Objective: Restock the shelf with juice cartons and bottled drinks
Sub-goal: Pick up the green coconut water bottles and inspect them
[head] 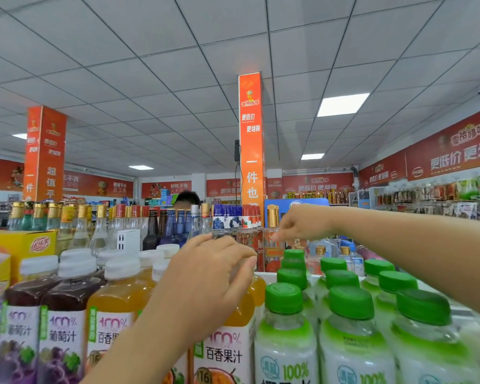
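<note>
I count two grape bottles [58, 314] and three green-capped bottles [284, 342] in front. Left hand [205, 275] curls round one orange bottle [233, 317] top. Right hand [302, 223] beside gold-capped bottle [272, 217]; grip unclear.

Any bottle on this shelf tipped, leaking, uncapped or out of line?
Nothing stands out. The grape juice bottles and green-capped bottles stand upright in rows, capped, with no spill visible. The left hand curls over the top of a passion fruit juice bottle, so its cap is hidden.
</note>
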